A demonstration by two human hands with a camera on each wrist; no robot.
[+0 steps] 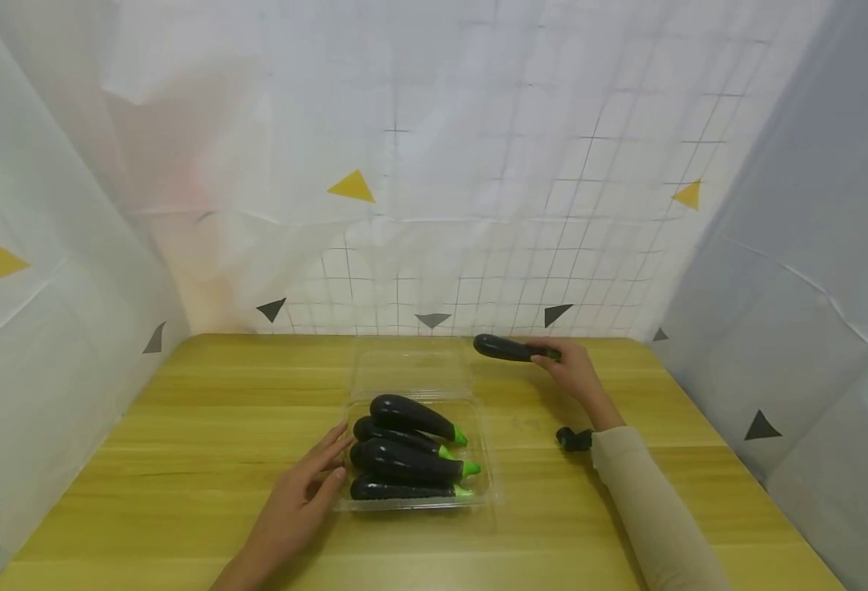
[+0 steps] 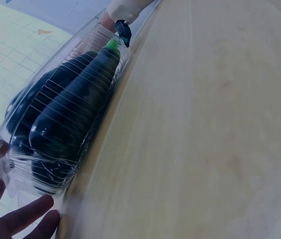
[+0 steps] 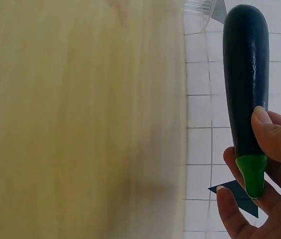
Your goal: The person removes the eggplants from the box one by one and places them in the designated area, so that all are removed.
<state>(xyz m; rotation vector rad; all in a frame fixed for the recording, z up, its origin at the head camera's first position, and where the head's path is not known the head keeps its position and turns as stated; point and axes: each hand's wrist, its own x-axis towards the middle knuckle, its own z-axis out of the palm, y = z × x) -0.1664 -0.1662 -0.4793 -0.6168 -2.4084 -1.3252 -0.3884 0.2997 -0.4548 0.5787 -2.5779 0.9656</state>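
My left hand (image 1: 294, 502) on the clear plastic clamshell (image 1: 404, 504), right hand (image 1: 568, 367) pinching an eggplant (image 1: 502, 348).
Clock centred on clamshell: left at 8, fingers loosely extended, touching its left wall, not gripping. Inside: four eggplants (image 1: 413, 461), green stems toward 3–4, on a wood-grain table (image 1: 183, 460). Lid (image 1: 410, 369) lies back at 12. Right at 2, thumb and fingers clamped near the held one's green end; it's lifted off the table, blunt end toward 9–10. Gridded white backdrop (image 1: 441, 271) beyond, at 12.
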